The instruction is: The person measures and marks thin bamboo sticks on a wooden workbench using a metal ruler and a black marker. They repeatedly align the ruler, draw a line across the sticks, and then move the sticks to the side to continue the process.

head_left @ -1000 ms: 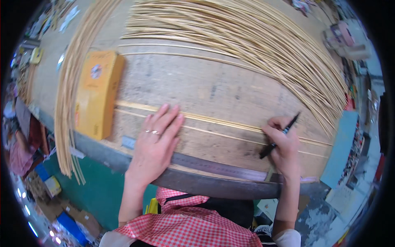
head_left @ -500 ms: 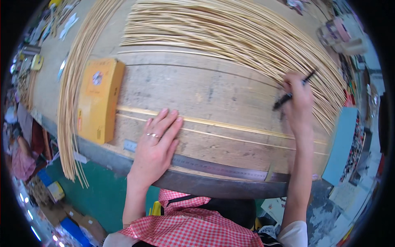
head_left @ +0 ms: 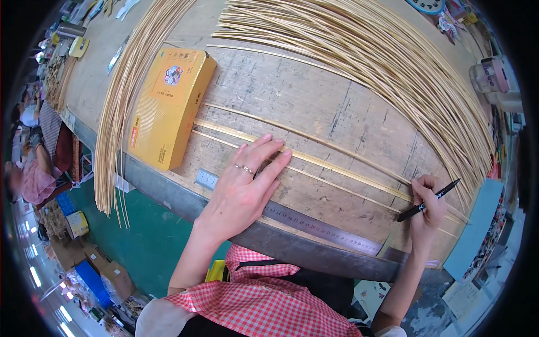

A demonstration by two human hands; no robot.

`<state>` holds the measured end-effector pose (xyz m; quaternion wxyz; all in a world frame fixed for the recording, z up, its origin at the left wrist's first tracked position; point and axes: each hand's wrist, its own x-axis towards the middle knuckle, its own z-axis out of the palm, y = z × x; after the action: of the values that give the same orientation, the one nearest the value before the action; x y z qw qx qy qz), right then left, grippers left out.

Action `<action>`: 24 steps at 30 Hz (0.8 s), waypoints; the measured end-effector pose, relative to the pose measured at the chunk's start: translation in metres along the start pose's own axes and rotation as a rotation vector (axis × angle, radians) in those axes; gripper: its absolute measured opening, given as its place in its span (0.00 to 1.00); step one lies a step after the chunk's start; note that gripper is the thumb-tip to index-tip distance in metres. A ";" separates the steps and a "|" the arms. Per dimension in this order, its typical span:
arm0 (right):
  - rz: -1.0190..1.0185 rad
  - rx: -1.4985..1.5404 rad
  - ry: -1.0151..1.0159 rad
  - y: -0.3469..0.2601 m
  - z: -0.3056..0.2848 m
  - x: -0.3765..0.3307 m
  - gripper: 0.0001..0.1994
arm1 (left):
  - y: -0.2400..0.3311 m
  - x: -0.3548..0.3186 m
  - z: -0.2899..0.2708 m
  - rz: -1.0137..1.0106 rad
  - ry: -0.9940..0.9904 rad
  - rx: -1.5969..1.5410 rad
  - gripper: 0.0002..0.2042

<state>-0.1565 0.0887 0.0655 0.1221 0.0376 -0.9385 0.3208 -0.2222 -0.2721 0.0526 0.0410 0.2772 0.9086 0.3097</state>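
Observation:
My left hand (head_left: 241, 180), ringed and with its fingers stretched flat, presses on a few thin, pale wooden sticks (head_left: 337, 167) lying side by side across the table. At the right, my right hand (head_left: 428, 210) is closed around a black marker pen (head_left: 411, 213) that slants through its fingers. Its thumb and forefinger are also at the right part of another thin stick (head_left: 303, 133), which lies just beyond the others. Whether they pinch that stick I cannot tell. The left ends of the sticks lie by a yellow-orange box (head_left: 168, 106).
A large heap of thin sticks (head_left: 359, 62) covers the far right. A long stick bundle (head_left: 124, 106) runs along the left. A steel ruler (head_left: 320, 228) lies by the table's dark front edge (head_left: 247, 238). A blue-green block (head_left: 473, 230) stands at right.
My right hand has come from the heap toward me, still holding the marker pen, and another stick now lies beyond the others. My left hand stays on its sticks. The view has shifted.

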 end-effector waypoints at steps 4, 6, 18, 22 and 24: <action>0.012 0.026 -0.040 -0.005 0.003 0.000 0.17 | 0.002 0.001 -0.002 0.032 0.037 0.074 0.29; 0.046 0.029 -0.066 -0.007 0.003 -0.001 0.17 | 0.003 0.003 -0.001 0.019 0.005 0.058 0.29; -0.041 -0.165 0.098 0.005 0.002 0.064 0.10 | 0.009 0.003 -0.002 -0.051 -0.044 0.072 0.27; -0.045 -0.312 0.100 0.019 0.011 0.087 0.08 | 0.012 0.006 -0.001 -0.057 -0.053 0.067 0.27; -0.033 -0.266 0.114 0.019 0.011 0.090 0.07 | 0.013 0.005 -0.003 -0.066 -0.053 0.075 0.27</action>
<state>-0.2484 0.0978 0.0681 0.1845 0.0183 -0.9635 0.1933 -0.2209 -0.2629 0.0630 0.0649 0.2565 0.9268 0.2666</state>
